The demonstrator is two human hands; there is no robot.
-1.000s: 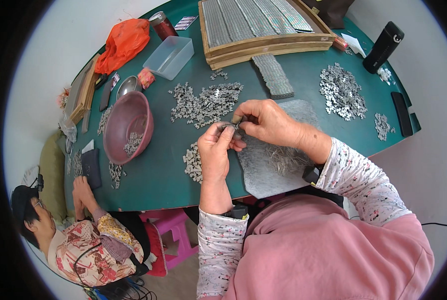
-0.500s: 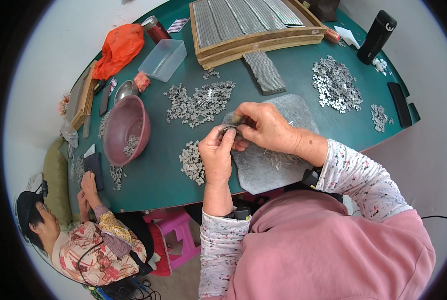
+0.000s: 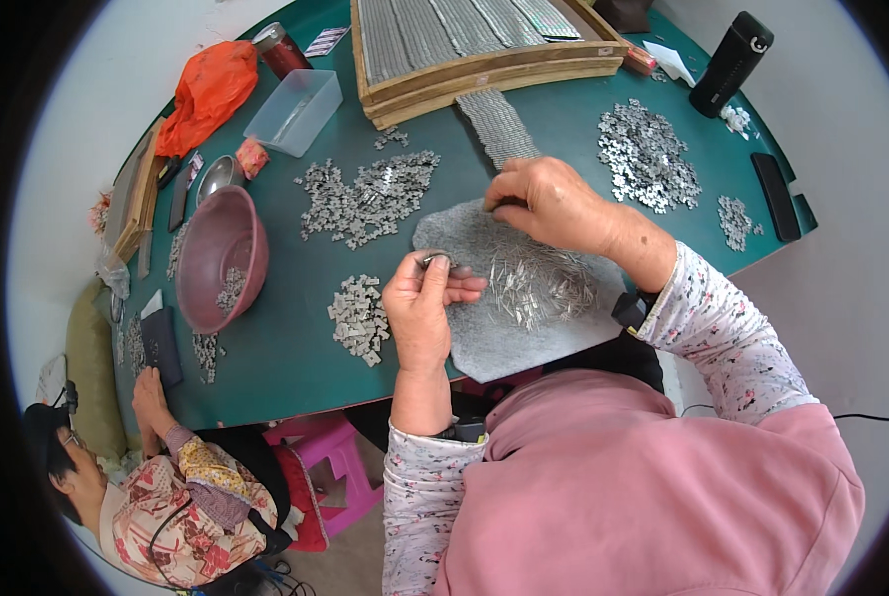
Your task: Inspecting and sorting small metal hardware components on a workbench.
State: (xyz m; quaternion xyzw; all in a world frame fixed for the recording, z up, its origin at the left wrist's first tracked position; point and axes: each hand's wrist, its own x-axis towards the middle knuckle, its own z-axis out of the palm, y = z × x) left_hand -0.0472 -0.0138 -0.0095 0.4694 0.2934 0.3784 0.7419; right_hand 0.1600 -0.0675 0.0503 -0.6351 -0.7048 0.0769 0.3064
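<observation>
My left hand (image 3: 421,298) is above the left edge of a grey felt mat (image 3: 484,348). Its thumb and forefinger pinch a small dark metal piece (image 3: 432,259); the other fingers are loosely curled. Farther right, my right hand (image 3: 564,207) hovers over the mat's far side with fingers bent together, and whatever they hold is hidden. Just beyond it lies a strip of linked metal pieces (image 3: 494,124), its near end behind the hand. A heap of thin silver pins (image 3: 536,286) covers the mat between and below the hands.
Loose metal pieces form piles left (image 3: 370,199), near left (image 3: 360,320) and right (image 3: 648,154) on the green table. A wooden tray (image 3: 494,72) stands behind, a pink bowl (image 3: 255,253) at left, a black bottle (image 3: 730,65) at right. A co-worker (image 3: 191,497) sits at left.
My hands have parted: the right has moved away from the left toward the metal strip, uncovering the pins. The left keeps its pinch. The whole view has shifted slightly.
</observation>
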